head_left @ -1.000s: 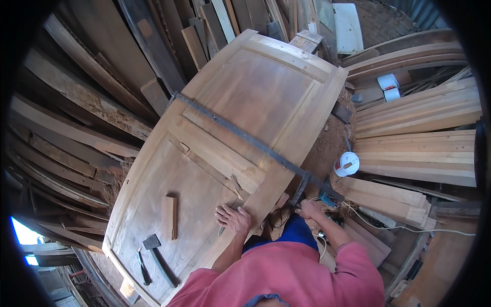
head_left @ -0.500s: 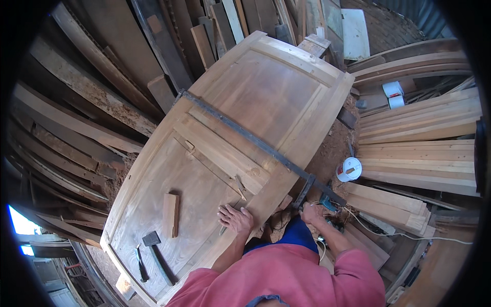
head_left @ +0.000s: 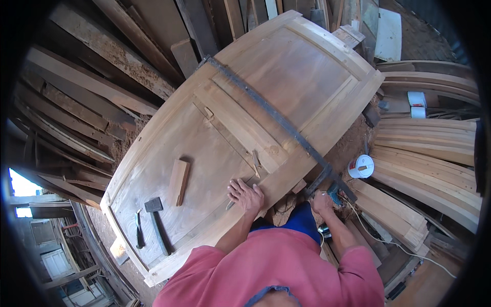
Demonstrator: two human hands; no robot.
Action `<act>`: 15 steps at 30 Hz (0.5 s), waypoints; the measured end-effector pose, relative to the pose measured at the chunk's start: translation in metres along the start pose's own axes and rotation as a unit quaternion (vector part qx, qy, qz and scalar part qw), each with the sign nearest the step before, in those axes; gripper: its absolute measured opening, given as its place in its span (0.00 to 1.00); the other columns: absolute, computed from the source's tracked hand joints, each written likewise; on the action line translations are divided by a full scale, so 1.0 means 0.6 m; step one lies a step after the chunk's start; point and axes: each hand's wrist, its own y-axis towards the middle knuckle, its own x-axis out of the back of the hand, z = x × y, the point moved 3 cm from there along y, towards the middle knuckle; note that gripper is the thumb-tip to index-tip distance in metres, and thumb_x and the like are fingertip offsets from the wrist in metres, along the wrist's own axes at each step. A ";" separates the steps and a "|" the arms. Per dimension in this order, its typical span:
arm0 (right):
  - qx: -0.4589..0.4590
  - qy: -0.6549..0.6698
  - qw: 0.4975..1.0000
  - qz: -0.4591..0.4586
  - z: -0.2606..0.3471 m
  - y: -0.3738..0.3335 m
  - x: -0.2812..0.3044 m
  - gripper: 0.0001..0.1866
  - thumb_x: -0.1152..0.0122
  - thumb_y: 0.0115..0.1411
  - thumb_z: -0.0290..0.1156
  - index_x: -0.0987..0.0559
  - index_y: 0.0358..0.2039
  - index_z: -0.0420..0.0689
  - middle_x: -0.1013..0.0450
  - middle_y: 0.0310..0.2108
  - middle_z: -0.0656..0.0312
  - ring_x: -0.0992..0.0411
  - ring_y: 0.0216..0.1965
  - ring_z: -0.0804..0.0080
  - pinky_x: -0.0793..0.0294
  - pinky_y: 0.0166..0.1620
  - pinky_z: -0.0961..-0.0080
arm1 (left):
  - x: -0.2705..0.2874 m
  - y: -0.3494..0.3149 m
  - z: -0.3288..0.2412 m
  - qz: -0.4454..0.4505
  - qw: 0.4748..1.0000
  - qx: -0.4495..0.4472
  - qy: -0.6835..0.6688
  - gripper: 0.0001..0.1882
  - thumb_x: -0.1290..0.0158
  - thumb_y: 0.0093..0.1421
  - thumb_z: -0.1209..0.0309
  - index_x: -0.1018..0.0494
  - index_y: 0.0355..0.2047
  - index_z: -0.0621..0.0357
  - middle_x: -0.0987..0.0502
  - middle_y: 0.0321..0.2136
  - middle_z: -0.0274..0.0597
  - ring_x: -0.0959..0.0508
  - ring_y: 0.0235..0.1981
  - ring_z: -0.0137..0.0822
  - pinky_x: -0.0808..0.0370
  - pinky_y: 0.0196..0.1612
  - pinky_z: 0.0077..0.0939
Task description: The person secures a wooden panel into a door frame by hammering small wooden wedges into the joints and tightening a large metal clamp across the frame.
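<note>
A large panelled wooden door point(head_left: 302, 66) lies flat before me, with a long dark metal bar clamp point(head_left: 271, 113) across its width. My left hand point(head_left: 246, 196) rests on the near edge rail, fingers spread, close to a thin slip of wood point(head_left: 256, 162). At the clamp's near end, just off the door's edge, my right hand point(head_left: 321, 202) is closed around what appears to be its screw handle; the fingers partly hide the grip. On the left panel lie a wood block point(head_left: 178, 180), a hammer point(head_left: 158, 225) and a slim dark tool point(head_left: 138, 230), perhaps a chisel.
Stacked boards point(head_left: 419, 163) fill the right side, and leaning planks point(head_left: 112, 51) crowd the far left. A white bucket point(head_left: 361, 167) stands beyond my right hand. Near it are a blue-green power tool point(head_left: 335, 195) and a pale cord point(head_left: 388, 240).
The whole view has shifted, so the door sits higher and farther right in it. My left hand stays on the rail and my right hand stays at the clamp's near end.
</note>
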 end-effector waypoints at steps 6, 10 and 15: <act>0.000 0.368 0.848 0.381 -0.081 0.099 -0.057 0.14 0.30 0.51 0.39 0.20 0.24 0.42 0.27 0.19 0.65 0.30 0.19 0.76 0.31 0.24 0.74 | -0.023 -0.005 0.010 -0.019 1.000 -0.014 0.016 0.43 0.54 0.61 0.53 0.51 0.68 0.71 0.57 0.71 0.67 0.61 0.72 0.68 0.67 0.69 0.66; 0.053 0.207 0.946 0.245 -0.056 0.071 -0.026 0.12 0.35 0.53 0.36 0.20 0.25 0.39 0.25 0.19 0.58 0.25 0.22 0.67 0.27 0.27 0.69 | -0.008 0.001 0.006 0.001 1.000 -0.006 0.014 0.44 0.53 0.61 0.54 0.52 0.69 0.72 0.58 0.71 0.68 0.63 0.72 0.68 0.67 0.69 0.65; 0.011 -0.003 0.995 -0.096 -0.023 0.010 -0.027 0.21 0.33 0.52 0.43 0.19 0.30 0.34 0.21 0.29 0.43 0.19 0.35 0.57 0.21 0.40 0.65 | -0.016 -0.004 0.009 -0.036 0.999 -0.017 0.019 0.43 0.53 0.61 0.55 0.51 0.68 0.72 0.56 0.71 0.69 0.61 0.72 0.68 0.66 0.69 0.65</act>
